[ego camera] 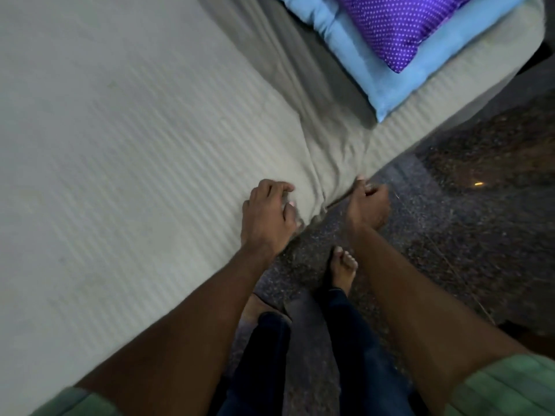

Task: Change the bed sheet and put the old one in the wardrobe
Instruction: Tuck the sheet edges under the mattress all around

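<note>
Both hands' curled fingers on bed sheet (168,139)

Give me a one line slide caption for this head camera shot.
Both hands, left and right, work the striped sheet at the bed's edge, near stacked pillows.

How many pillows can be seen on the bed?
2. A blue pillow lies at the top right of the bed. A purple dotted pillow lies on top of it. Both run past the frame's upper edge, so more may be hidden there.
</note>
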A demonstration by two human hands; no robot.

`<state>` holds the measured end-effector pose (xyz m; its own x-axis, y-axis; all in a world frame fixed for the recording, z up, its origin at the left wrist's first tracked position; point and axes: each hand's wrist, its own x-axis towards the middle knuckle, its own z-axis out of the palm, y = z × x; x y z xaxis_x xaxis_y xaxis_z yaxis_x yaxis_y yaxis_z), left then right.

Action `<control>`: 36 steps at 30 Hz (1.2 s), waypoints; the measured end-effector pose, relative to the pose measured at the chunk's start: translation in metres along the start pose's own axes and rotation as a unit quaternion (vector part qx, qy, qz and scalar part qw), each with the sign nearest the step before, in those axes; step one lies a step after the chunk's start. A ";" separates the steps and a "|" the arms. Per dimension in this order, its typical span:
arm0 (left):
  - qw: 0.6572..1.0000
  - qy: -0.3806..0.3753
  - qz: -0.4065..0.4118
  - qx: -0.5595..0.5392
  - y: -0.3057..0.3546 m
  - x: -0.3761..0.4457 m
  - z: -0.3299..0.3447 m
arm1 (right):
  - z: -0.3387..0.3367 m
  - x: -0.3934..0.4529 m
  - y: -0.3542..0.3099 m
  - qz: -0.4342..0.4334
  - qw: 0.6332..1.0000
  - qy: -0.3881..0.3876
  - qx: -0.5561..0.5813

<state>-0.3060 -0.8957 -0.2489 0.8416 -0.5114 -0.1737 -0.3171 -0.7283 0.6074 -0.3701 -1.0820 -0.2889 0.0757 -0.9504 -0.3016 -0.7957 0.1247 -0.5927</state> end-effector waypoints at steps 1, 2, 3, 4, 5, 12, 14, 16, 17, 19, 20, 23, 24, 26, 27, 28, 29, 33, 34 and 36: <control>1.000 0.013 -0.021 -0.003 0.011 0.002 0.007 | -0.001 0.011 0.004 -0.007 0.999 -0.040 0.011; 0.999 0.023 -0.047 -0.009 0.022 0.004 0.017 | -0.003 0.021 0.007 -0.035 0.997 -0.068 0.023; 0.997 0.032 -0.073 -0.011 0.031 0.005 0.025 | -0.004 0.029 0.010 -0.067 0.993 -0.091 0.030; 0.994 0.041 -0.097 -0.007 0.037 0.006 0.031 | -0.006 0.033 0.012 -0.093 0.989 -0.110 0.026; 0.992 0.048 -0.118 0.000 0.043 0.005 0.039 | -0.009 0.041 0.016 -0.108 0.986 -0.125 0.013; 0.982 0.102 -0.158 -0.017 0.045 -0.006 0.061 | -0.044 0.098 0.024 -0.086 0.983 -0.164 0.019; 0.982 0.101 -0.160 0.003 0.044 -0.001 0.059 | -0.046 0.107 0.019 -0.025 0.985 -0.159 0.062; 0.984 0.092 -0.150 0.032 0.049 0.001 0.060 | -0.047 0.117 0.017 0.069 0.980 -0.118 0.142; 0.983 0.088 -0.151 0.048 0.053 0.001 0.060 | -0.046 0.124 0.018 0.090 0.976 -0.113 0.164; 0.979 0.079 -0.173 0.079 0.062 0.000 0.061 | -0.045 0.128 0.014 0.093 0.969 -0.155 0.166; 0.975 0.078 -0.184 0.095 0.069 0.001 0.062 | -0.046 0.129 0.008 0.079 0.966 -0.186 0.162; 0.974 0.083 -0.158 0.139 0.091 0.009 0.069 | -0.036 0.137 0.001 -0.019 0.974 -0.196 0.113; 0.977 0.081 -0.138 0.142 0.098 0.013 0.072 | -0.034 0.141 0.001 -0.047 0.978 -0.183 0.083; 0.983 0.073 -0.107 0.131 0.111 0.023 0.079 | -0.032 0.157 0.012 -0.073 0.984 -0.154 0.044; 0.985 0.068 -0.097 0.125 0.117 0.028 0.084 | -0.033 0.168 0.017 -0.071 0.988 -0.135 0.031; 0.986 0.062 -0.090 0.125 0.122 0.032 0.089 | -0.033 0.178 0.022 -0.068 0.990 -0.123 0.018; 0.987 0.053 -0.082 0.129 0.127 0.036 0.094 | -0.030 0.196 0.032 -0.072 0.990 -0.124 0.009; 0.982 0.012 -0.086 0.166 0.139 0.043 0.107 | -0.060 0.193 0.000 -0.010 0.996 -0.080 -0.046; 0.981 0.006 -0.094 0.169 0.140 0.044 0.109 | -0.070 0.182 -0.011 -0.015 0.996 -0.033 -0.076; 0.980 0.010 -0.111 0.167 0.143 0.045 0.109 | -0.090 0.159 -0.028 -0.162 0.977 0.026 -0.134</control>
<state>-0.3611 -1.0719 -0.2543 0.9129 -0.3180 -0.2559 -0.2487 -0.9305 0.2689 -0.3901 -1.2620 -0.2530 0.3248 -0.9417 -0.0877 -0.8646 -0.2580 -0.4312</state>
